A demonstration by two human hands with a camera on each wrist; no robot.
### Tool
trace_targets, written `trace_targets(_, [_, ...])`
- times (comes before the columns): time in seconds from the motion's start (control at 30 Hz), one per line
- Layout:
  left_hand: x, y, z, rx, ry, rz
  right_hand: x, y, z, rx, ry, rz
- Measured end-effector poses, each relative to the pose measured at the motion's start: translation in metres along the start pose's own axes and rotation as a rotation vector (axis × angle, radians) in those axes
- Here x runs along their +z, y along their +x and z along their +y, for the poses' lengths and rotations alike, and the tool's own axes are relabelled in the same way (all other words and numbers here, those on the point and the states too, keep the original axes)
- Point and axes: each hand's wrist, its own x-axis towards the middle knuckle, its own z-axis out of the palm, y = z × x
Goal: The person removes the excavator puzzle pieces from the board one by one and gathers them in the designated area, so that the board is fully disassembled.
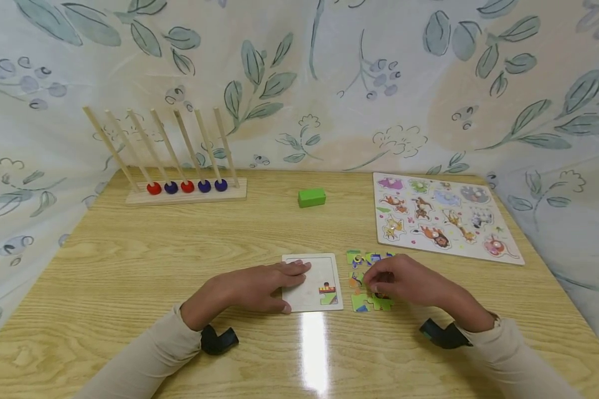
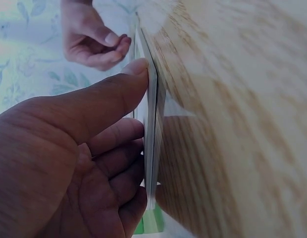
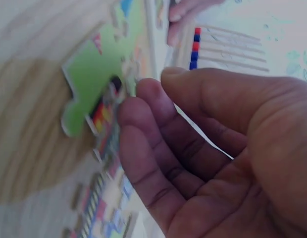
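Observation:
My left hand (image 1: 267, 285) rests on a square pale puzzle tray (image 1: 299, 306). Its fingers stretch across the top, and in the left wrist view the thumb (image 2: 116, 91) lies at the tray's edge. Joined puzzle pieces (image 1: 328, 295), green with a red and yellow part, sit in the tray's near right corner. Just right of the tray, my right hand (image 1: 404, 280) hovers low over several loose jigsaw pieces (image 1: 360, 303). Its fingers bend loosely toward the thumb with nothing visible between them. In the right wrist view a green piece (image 3: 89, 74) lies near the fingertips.
A wooden peg stand (image 1: 237, 191) with red and blue beads stands at the back left. Behind the tray lies a green block (image 1: 311, 198). An animal peg puzzle board (image 1: 449, 252) occupies the back right. A patterned cloth (image 1: 339, 127) hangs behind the table.

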Motion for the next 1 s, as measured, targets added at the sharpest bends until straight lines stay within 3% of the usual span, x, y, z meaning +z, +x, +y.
trace_targets(0.17, [0.000,0.000,0.000,0.004,-0.005,0.002,0.004,0.008,-0.003,-0.046,-0.018,-0.008])
trace_targets(0.6, [0.000,0.000,0.000,-0.010,0.001,-0.003,0.015,0.023,-0.013,-0.051,0.032,0.027])
trace_targets(1.0, [-0.001,0.000,-0.002,0.022,-0.009,0.002,0.025,0.037,-0.022,-0.087,0.000,0.038])
